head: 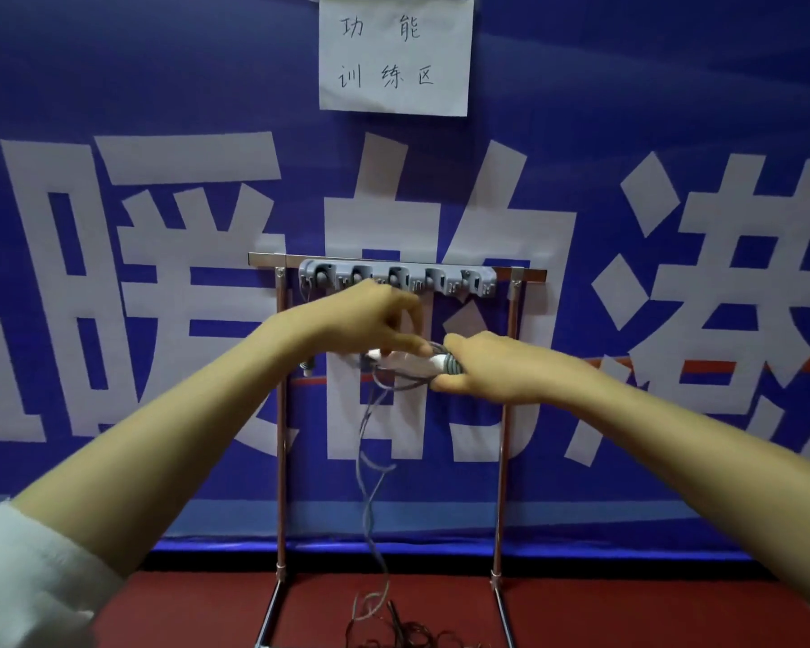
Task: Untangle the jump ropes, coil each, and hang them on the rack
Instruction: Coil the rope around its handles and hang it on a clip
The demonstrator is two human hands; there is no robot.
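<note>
Grey jump rope (368,488) was held just below the rack (440,277), handles (410,363) clamped in the R hand (492,367) & cord pinched by the L hand (370,315), apparently so slack hung to the floor (627,610) for coiling.

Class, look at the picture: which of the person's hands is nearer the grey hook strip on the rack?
Left. The left hand is just below the hook strip, almost at it; the right hand is lower and to the right, gripping the rope handle.
</note>
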